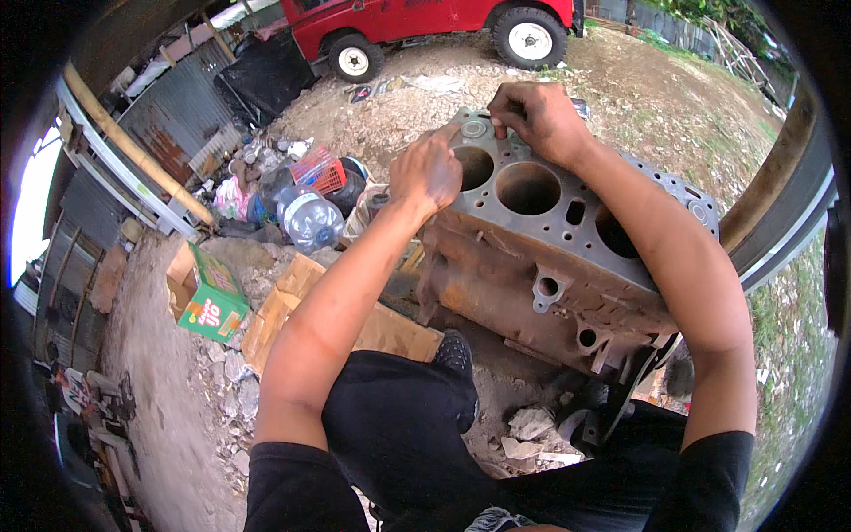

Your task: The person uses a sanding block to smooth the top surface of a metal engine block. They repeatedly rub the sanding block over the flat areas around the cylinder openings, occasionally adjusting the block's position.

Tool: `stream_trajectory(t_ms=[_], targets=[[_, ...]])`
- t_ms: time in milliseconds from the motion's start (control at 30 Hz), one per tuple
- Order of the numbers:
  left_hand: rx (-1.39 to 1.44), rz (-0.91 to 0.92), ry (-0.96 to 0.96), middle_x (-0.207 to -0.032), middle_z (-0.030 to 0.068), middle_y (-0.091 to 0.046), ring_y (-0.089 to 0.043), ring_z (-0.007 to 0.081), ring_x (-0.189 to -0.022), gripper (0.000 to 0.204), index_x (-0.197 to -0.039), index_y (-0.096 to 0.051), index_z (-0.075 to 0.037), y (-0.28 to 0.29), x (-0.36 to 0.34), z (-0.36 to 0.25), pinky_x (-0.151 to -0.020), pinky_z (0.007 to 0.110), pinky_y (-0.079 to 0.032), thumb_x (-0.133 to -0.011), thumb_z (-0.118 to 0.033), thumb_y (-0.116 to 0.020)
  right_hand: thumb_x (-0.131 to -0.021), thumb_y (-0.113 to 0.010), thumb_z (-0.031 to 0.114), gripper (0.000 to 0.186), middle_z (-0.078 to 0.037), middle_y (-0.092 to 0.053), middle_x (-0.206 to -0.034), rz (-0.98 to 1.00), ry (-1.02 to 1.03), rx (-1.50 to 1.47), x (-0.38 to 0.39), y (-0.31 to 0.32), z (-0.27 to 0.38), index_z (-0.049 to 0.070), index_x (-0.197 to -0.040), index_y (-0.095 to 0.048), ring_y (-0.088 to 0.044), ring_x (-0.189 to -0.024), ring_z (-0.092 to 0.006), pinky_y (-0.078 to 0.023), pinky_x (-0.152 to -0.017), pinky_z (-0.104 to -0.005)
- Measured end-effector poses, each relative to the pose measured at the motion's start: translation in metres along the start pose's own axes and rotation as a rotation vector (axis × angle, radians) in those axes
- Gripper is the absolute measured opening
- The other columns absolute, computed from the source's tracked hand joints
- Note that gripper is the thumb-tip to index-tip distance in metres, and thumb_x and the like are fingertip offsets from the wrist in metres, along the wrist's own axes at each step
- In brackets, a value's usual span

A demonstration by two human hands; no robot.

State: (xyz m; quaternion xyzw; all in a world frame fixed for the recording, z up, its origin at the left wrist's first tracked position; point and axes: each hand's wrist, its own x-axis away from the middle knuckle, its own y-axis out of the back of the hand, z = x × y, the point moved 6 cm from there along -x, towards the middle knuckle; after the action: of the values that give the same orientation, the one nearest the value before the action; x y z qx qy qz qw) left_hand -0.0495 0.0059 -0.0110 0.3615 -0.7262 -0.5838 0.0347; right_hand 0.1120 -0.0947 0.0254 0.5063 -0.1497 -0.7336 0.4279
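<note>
**Handling Notes: Engine Block, Open Bores Upward**

A rust-brown, cast-metal engine block with a flat grey top face (496, 275) is positioned just beyond the knees, right of centre, its row of wide, round, dark bores (529, 188) facing upward. The block is judged very heavy and fully rigid; lifting by hand alone is not advised. The rough near side wall is expected to give good friction. A protruding grey metal lug with a round hole (543, 300) is offered there as a steadying point, though its strength is not shown. The smooth top face may be slippery if oiled and should be guarded against scratches. Bore rims are best kept free of hard contact.

At the far-left end, the bare left hand (425, 173) is laid over the top-face edge beside the end bore; whether anything is gripped beneath it cannot be told. The bare right hand (541, 120) is held with fingers curled narrowly at the far edge; whether a small item is pinched cannot be told.

Farther off, a red vehicle with white wheels (425, 19) is parked on stony ground.
</note>
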Motion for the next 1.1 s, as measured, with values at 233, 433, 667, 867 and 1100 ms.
stream_trajectory(t_ms=[233,433,667,867,1100], targets=[[0.144,0.001,0.079,-0.127,0.0275,-0.07,-0.066,0.0433,-0.123,0.043,-0.138,-0.063,-0.007,0.003,0.001,0.022,-0.106,0.049,-0.05,-0.098,-0.021,-0.067,-0.088,-0.075,0.008,0.009,-0.013,-0.077,-0.085,-0.047,0.031,0.069,0.002,-0.001,0.003,0.005,-0.097,-0.071,-0.075,-0.083,-0.0337,-0.058,-0.078,-0.0429],[0.283,0.012,0.053,-0.135,0.0265,-0.068,-0.063,0.0442,-0.128,0.044,-0.141,-0.063,-0.007,0.004,0.01,0.029,-0.108,0.048,-0.049,-0.101,-0.025,-0.066,-0.088,-0.075,0.009,0.008,-0.013,-0.077,-0.087,0.055,-0.005,0.161,0.003,-0.01,-0.004,0.003,-0.094,-0.073,-0.075,-0.083,-0.0323,-0.058,-0.08,-0.0429],[0.116,0.024,0.082,-0.124,0.0234,-0.073,-0.067,0.0442,-0.119,0.041,-0.143,-0.059,-0.014,0.002,0.008,0.023,-0.099,0.053,-0.054,-0.102,-0.018,-0.062,-0.086,-0.077,0.009,0.01,-0.011,-0.078,-0.088,0.019,0.025,0.052,0.005,-0.005,-0.002,0.008,-0.096,-0.076,-0.075,-0.083,-0.033,-0.059,-0.081,-0.0421],[0.069,0.143,0.081,-0.121,0.025,-0.071,-0.068,0.0447,-0.114,0.045,-0.143,-0.058,-0.01,0.0,0.003,0.009,-0.095,0.055,-0.054,-0.098,-0.006,-0.058,-0.088,-0.074,0.007,0.008,-0.009,-0.079,-0.091,0.001,0.094,0.12,0.006,0.004,0.001,0.008,-0.094,-0.079,-0.076,-0.089,-0.0281,-0.058,-0.083,-0.0393],[0.217,0.056,-0.012,-0.13,0.0292,-0.068,-0.064,0.0477,-0.122,0.039,-0.142,-0.06,-0.007,0.002,0.011,0.01,-0.103,0.053,-0.051,-0.104,-0.01,-0.056,-0.092,-0.073,0.009,0.008,-0.007,-0.08,-0.087,0.034,0.021,0.027,0.012,0.0,-0.012,0.005,-0.096,-0.078,-0.077,-0.083,-0.0244,-0.059,-0.08,-0.0361]])
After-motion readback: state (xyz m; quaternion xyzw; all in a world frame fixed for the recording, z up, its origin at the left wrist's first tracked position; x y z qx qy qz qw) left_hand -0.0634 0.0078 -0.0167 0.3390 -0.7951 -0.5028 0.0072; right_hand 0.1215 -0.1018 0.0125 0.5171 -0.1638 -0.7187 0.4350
